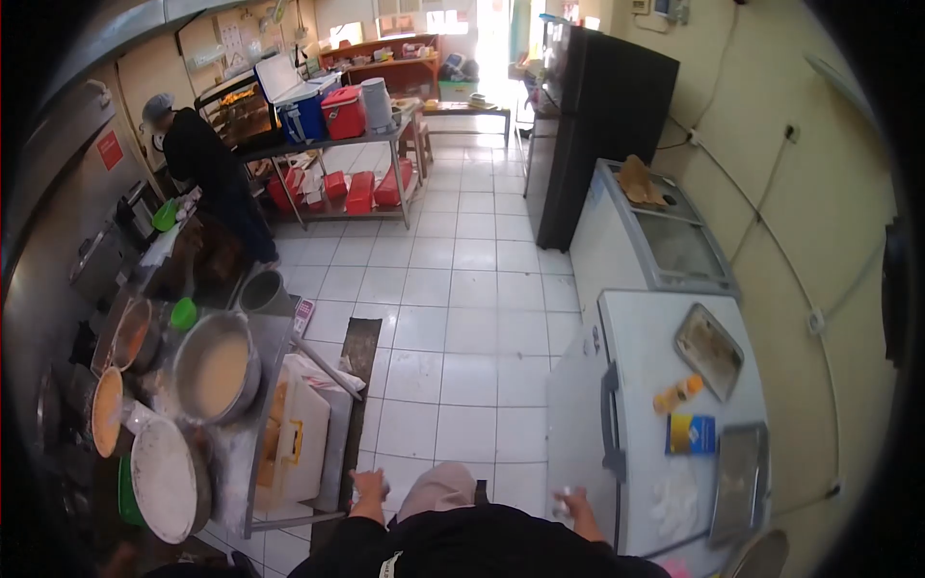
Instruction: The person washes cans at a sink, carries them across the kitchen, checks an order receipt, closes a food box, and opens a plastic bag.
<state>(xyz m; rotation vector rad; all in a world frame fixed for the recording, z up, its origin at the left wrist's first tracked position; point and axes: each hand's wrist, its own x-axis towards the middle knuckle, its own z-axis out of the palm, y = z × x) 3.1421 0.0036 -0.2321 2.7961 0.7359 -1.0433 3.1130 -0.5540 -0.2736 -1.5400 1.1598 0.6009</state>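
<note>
My left hand [368, 491] hangs low beside my thigh, with its fingers apart and nothing visible in it. It is nearest to the metal worktable's front corner and a whitish plastic bin [306, 445] under that table. On my other side, my right hand [578, 509] is held out near the white chest freezer [636, 337], its fingers apart. Something white shows at its fingertips, perhaps powder; it is too small to make out. On the worktable stand a large pot of pale liquid [220, 374] and a wide bowl of white powder [166, 482].
Trays [709, 349], a yellow-capped bottle [678, 394] and a blue-yellow packet [691, 434] lie on the freezer. A tall black refrigerator [607, 125] stands beyond. A person [207, 173] works at the left counter. Coolers [344, 113] sit on a steel table. White floor tiles [462, 318] run between.
</note>
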